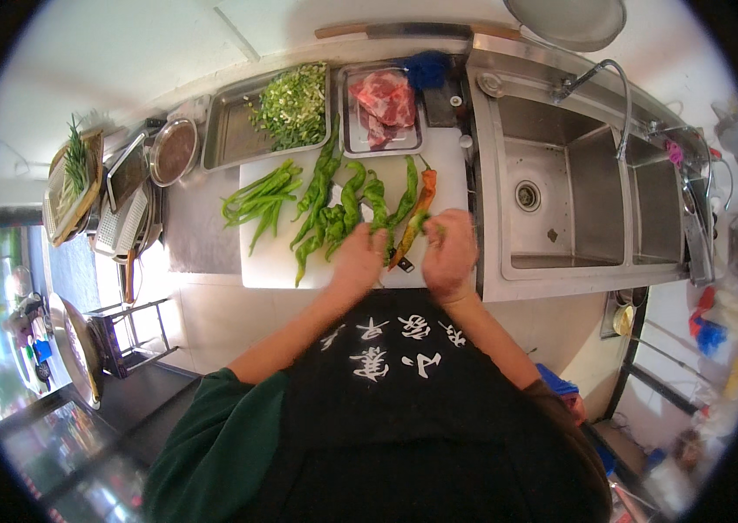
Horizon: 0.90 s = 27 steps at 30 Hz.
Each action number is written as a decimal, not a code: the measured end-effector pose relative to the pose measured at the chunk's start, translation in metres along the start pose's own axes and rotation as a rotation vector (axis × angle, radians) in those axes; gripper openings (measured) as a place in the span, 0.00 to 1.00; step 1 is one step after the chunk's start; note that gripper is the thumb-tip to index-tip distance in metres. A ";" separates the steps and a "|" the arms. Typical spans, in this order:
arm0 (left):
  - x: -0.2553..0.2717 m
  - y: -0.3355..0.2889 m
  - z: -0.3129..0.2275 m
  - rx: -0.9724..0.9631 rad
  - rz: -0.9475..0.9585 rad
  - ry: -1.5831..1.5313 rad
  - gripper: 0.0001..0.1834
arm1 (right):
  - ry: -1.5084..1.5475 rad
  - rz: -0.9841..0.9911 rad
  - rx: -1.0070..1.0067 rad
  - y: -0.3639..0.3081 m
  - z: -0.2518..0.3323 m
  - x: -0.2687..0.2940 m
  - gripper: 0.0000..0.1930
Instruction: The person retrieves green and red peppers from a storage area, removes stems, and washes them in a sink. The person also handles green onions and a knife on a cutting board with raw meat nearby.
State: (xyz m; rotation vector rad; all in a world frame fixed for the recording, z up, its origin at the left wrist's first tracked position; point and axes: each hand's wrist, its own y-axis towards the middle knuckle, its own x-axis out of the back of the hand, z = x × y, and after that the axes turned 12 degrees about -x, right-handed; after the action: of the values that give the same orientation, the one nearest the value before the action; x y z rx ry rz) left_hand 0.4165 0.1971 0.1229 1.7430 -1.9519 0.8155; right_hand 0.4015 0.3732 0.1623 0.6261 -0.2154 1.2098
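Several long green peppers [350, 199] lie in a row on the white cutting board [269, 261]. My left hand [358, 258] is over their near ends, its fingers curled round the end of one green pepper. At the board's right side my right hand [450, 254] is closed, and a small green bit shows at its fingertips, too hidden to name. An orange-red pepper [426, 189] lies just left of that hand. A knife's dark handle [403, 264] pokes out between my hands; the peppers partly cover its blade. Slender green pods [264, 196] form a pile at the left.
Behind the board stand a steel tray [228, 131] with chopped greens and another tray [422, 139] with raw meat [385, 100]. A double steel sink [539, 157] with a curved faucet [626, 100] adjoins on the right. Bowls and a grater [132, 222] crowd the left end.
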 end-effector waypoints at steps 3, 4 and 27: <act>0.022 -0.014 0.030 0.022 0.164 -0.170 0.18 | 0.024 0.000 -0.051 0.021 -0.002 0.009 0.05; 0.022 -0.022 0.030 0.006 0.154 -0.236 0.19 | 0.075 0.071 -0.089 0.021 -0.008 0.004 0.06; 0.062 -0.013 0.041 0.206 0.270 -0.576 0.21 | -0.364 0.830 -0.619 0.114 -0.209 -0.106 0.23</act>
State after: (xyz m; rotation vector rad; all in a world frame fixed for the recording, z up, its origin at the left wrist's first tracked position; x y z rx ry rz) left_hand 0.4241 0.1230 0.1343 2.0256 -2.6019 0.6641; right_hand 0.2236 0.4287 -0.0198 0.1855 -1.1974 1.6916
